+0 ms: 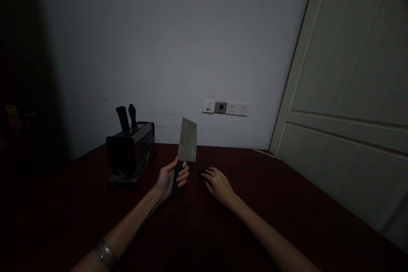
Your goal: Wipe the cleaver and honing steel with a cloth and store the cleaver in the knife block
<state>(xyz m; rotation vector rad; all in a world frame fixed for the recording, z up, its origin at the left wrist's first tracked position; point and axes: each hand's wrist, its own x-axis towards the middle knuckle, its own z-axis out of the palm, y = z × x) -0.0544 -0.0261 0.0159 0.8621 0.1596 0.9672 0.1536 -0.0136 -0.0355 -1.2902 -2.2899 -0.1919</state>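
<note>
My left hand [168, 177] is wrapped round the black handle of a cleaver [188, 139], whose broad metal blade points up and away from me. To its right, my right hand [220, 183] rests low over the table, fingers curled about a small dark object [201, 175]. Its kind cannot be made out in the dim light. A knife block [121, 157] with dark end panels stands left of the cleaver. Two black-handled tools, a straight handle [123, 118] and a rounder handle [132, 114], stick up from its top; their blades are hidden inside.
The dark red table [255, 191] reaches back to a pale wall [178, 42]. Wall sockets [236, 109] sit above its back edge. A white panelled door [347, 148] borders the right side, and a thin strip [267, 153] lies at the far right corner.
</note>
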